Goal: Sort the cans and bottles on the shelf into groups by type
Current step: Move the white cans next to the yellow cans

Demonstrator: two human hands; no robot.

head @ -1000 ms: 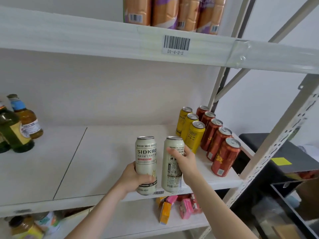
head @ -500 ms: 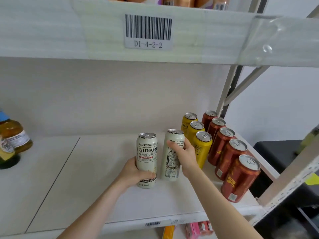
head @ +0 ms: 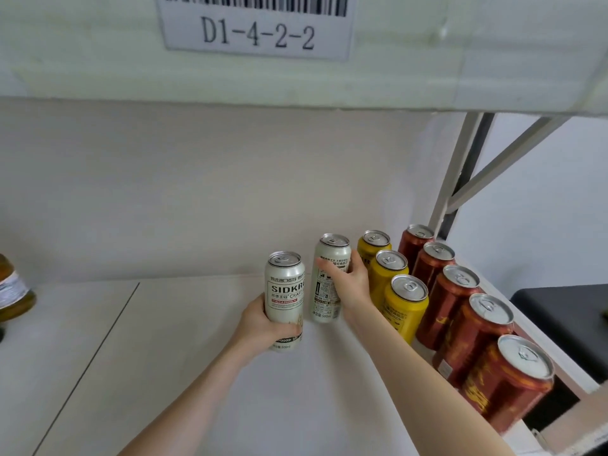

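Note:
Two white SIDKRO beer cans stand upright over the white shelf [head: 164,373]. My left hand [head: 263,327] grips the nearer white can [head: 284,291] around its lower half. My right hand [head: 348,284] grips the farther white can [head: 327,268] from its right side, close to the back wall and just left of the yellow cans [head: 394,291]. Three yellow cans form a row; several red cans [head: 467,317] form a second row to their right, reaching the shelf's front edge.
A brown glass bottle [head: 13,291] shows at the far left edge. The upper shelf board with label D1-4-2-2 [head: 256,31] hangs low overhead. A grey upright and brace [head: 460,179] bound the right side; a black surface [head: 559,314] lies beyond.
Both hands carried the white cans from the shelf's front edge deeper in, toward the back wall beside the yellow row. The camera moved closer under the upper shelf.

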